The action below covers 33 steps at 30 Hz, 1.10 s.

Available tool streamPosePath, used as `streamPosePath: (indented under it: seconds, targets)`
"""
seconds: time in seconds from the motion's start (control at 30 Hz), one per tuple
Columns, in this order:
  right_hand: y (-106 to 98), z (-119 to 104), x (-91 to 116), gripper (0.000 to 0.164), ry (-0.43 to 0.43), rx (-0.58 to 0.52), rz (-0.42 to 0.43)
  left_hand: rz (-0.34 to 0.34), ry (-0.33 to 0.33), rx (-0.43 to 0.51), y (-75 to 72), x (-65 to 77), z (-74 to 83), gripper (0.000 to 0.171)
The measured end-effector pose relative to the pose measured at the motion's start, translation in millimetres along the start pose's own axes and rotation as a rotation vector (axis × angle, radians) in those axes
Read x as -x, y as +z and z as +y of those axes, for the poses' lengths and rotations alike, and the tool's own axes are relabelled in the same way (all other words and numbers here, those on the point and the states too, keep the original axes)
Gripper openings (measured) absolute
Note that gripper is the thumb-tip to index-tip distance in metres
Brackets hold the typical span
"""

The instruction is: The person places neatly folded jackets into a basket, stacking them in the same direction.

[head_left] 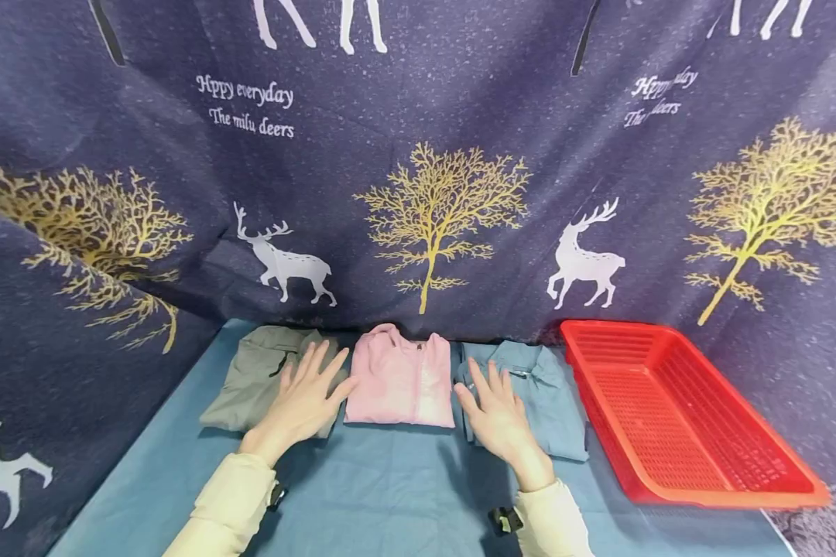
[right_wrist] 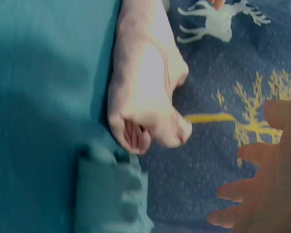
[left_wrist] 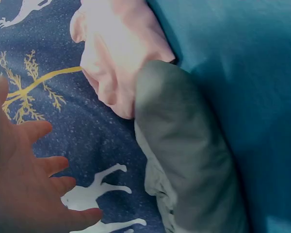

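Observation:
Three folded garments lie in a row along the back of the table. The grey-green jacket [head_left: 254,387] is at left, the pink zip jacket [head_left: 397,379] in the middle, and the blue zip jacket [head_left: 553,402] at right. My left hand [head_left: 303,402] is spread over the right part of the grey-green jacket, its thumb reaching toward the pink one. My right hand [head_left: 498,414] is spread over the left part of the blue jacket. In both wrist views the fingers are extended and hold nothing, with a gap showing between hand and cloth.
A red plastic basket [head_left: 745,495] stands at the right end of the blue tablecloth [head_left: 376,495], beside the blue jacket. Behind the table hangs a dark blue curtain [head_left: 460,100] printed with deer and golden trees. Black straps are on both wrists.

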State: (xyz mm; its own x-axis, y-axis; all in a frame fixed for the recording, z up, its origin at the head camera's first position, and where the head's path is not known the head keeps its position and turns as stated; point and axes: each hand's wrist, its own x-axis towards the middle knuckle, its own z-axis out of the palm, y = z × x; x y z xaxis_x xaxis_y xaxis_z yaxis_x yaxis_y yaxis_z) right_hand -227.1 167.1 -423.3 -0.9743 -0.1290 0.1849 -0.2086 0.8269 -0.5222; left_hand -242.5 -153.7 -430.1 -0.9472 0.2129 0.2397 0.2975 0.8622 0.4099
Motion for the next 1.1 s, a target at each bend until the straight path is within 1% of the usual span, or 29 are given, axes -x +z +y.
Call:
streamPosePath:
  seconds: [0.1,0.23,0.4,0.5,0.6,0.7,0.83,0.97,1.1]
  targets:
    - [8.2,-8.8,1.4,0.061,-0.036,-0.023,0.003,-0.009,-0.004,0.032,0.4,2.9,-6.9,0.07]
    - [21.4,-22.1,2.7,0.058,-0.115,-0.069,-0.017,-0.008,0.0,0.079,-3.0,9.2,-15.9,0.067]
    - [36.8,-37.8,4.6,0.059,-0.214,-0.176,-0.075,0.002,0.012,0.156,-8.7,16.2,-25.1,0.062]
    - [46.4,-44.0,3.4,0.058,-0.275,-0.239,-0.112,0.0,0.008,0.193,-11.0,20.6,-31.4,0.06]
    - [55.7,-48.5,1.1,0.056,-0.323,-0.269,-0.146,-0.008,0.002,0.229,-14.2,25.7,-37.8,0.059]
    - [62.2,-54.7,0.3,0.056,-0.328,-0.29,-0.177,-0.01,-0.001,0.234,-19.9,29.5,-45.5,0.057]
    - [67.1,-64.7,-0.4,0.055,-0.328,-0.305,-0.199,0.006,0.006,0.232,-27.8,32.7,-57.8,0.054]
    - [74.9,-76.2,-4.3,0.054,-0.382,-0.321,-0.197,0.021,0.011,0.231,-34.2,33.6,-73.7,0.053]
    - [90.9,-87.9,-10.9,0.055,-0.437,-0.354,-0.197,0.048,0.02,0.237,-35.0,32.0,-93.2,0.052]
